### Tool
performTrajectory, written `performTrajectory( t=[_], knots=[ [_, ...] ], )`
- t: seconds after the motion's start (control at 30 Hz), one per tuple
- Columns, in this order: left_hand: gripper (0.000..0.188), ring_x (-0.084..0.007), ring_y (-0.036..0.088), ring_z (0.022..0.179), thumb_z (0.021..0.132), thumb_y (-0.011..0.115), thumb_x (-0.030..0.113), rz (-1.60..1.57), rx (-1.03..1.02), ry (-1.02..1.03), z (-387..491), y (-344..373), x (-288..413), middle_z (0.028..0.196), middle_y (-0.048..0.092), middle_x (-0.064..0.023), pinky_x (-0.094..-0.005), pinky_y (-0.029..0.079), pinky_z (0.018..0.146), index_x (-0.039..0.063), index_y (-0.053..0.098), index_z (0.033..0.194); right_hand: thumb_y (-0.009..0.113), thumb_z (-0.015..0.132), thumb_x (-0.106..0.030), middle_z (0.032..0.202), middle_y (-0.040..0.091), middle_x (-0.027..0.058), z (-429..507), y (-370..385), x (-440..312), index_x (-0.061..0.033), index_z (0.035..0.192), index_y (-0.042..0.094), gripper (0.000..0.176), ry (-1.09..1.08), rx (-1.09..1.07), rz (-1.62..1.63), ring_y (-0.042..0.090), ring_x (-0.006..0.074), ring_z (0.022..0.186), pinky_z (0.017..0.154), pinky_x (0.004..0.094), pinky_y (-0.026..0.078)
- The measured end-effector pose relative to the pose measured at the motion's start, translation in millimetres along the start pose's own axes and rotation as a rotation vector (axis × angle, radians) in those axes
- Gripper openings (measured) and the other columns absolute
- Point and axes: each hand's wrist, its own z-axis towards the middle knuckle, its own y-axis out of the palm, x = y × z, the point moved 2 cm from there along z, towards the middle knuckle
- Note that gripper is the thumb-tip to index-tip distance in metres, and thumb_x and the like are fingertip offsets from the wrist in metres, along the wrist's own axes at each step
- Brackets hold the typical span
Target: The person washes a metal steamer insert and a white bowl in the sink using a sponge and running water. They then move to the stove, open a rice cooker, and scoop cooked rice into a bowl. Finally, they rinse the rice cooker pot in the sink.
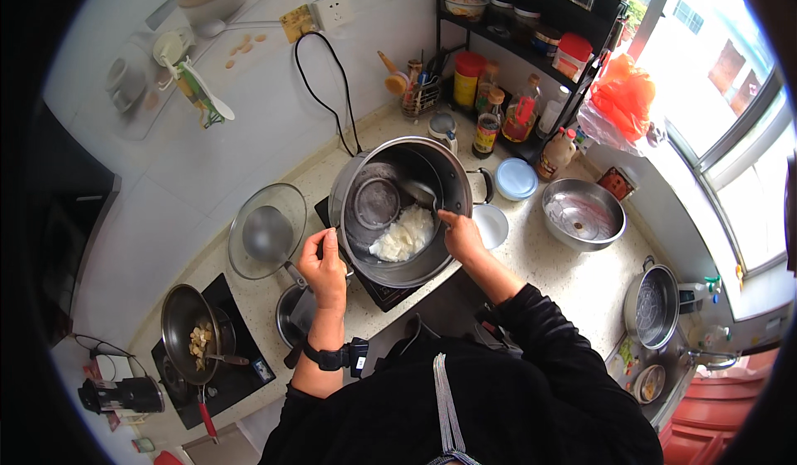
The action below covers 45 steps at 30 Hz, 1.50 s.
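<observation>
A deep metal pot [355, 181] is tipped towards me over a black induction cooktop [387, 297]. White, clumped food [408, 234] lies in its lower part, beside a round raised or ring-shaped patch on the inside base. My left hand [324, 272] pinches the pot's left side, where the handle is hidden by my fingers. Over the right rim reaches my right hand [464, 238], index finger extended along the handle of a metal spoon or ladle [420, 192], whose head rests inside the pot. The pot's dark right handle [485, 185] is free.
Left are a glass lid [240, 247], a strainer-like utensil [268, 231], a small pan [286, 315] and a wok [174, 315] with food cubes. Right are a white bowl [492, 227], a blue-lidded container [516, 178], a steel basin [584, 216] and a steamer pan [652, 306]. Bottles [487, 125] stand behind.
</observation>
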Motion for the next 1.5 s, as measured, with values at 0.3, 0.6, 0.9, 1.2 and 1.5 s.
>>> performTrajectory(
  t=[0.3,0.6,0.9,1.2,1.5],
  knots=[
    [0.018,-0.0036,0.038,0.041,0.09,0.063,0.016,0.007,0.023,-0.002,0,-2,-3,0.061,0.051,0.0015,-0.0211,0.029,0.036,-0.002,0.062,0.088,0.047,0.075,0.002,0.103,0.065,0.02,-15,7,0,-0.0148,0.117,0.064,0.048,0.063,-0.213,-0.106,0.062,0.0359,0.098,0.087,0.0422,0.048],
    [0.019,-0.0037,0.038,0.041,0.089,0.063,0.017,0.034,0.021,0.013,-2,-2,-2,0.06,0.051,0.0017,-0.0213,0.028,0.036,-0.002,0.062,0.087,0.05,0.076,-0.001,0.092,0.066,0.0202,-8,5,-20,-0.0214,0.12,0.062,0.051,-0.111,-0.228,-0.153,0.064,0.0352,0.091,0.08,0.0432,0.052],
    [0.018,-0.0039,0.038,0.04,0.089,0.063,0.015,0.044,0.031,0.033,0,-3,-4,0.058,0.05,0.0019,-0.0218,0.027,0.036,-0.002,0.062,0.086,0.052,0.075,-0.001,0.088,0.066,0.0194,-24,7,-30,-0.0242,0.121,0.061,0.053,-0.155,-0.34,-0.253,0.065,0.0352,0.085,0.076,0.0434,0.053],
    [0.018,-0.0039,0.038,0.04,0.089,0.063,0.016,0.043,0.058,0.003,3,-6,-5,0.059,0.051,0.0019,-0.0218,0.028,0.036,-0.002,0.062,0.087,0.057,0.073,-0.003,0.086,0.067,0.0182,-19,-2,-22,-0.0212,0.12,0.062,0.05,-0.124,-0.306,-0.321,0.066,0.0338,0.083,0.073,0.0423,0.054],
    [0.017,-0.0037,0.038,0.04,0.089,0.063,0.015,0.093,0.073,0.056,7,-10,-11,0.059,0.051,0.0021,-0.0213,0.027,0.035,-0.001,0.063,0.087,0.051,0.077,-0.002,0.086,0.066,0.0201,-7,-3,-17,-0.0192,0.118,0.063,0.046,-0.11,-0.191,-0.218,0.064,0.0371,0.081,0.073,0.0446,0.053]
  ],
)
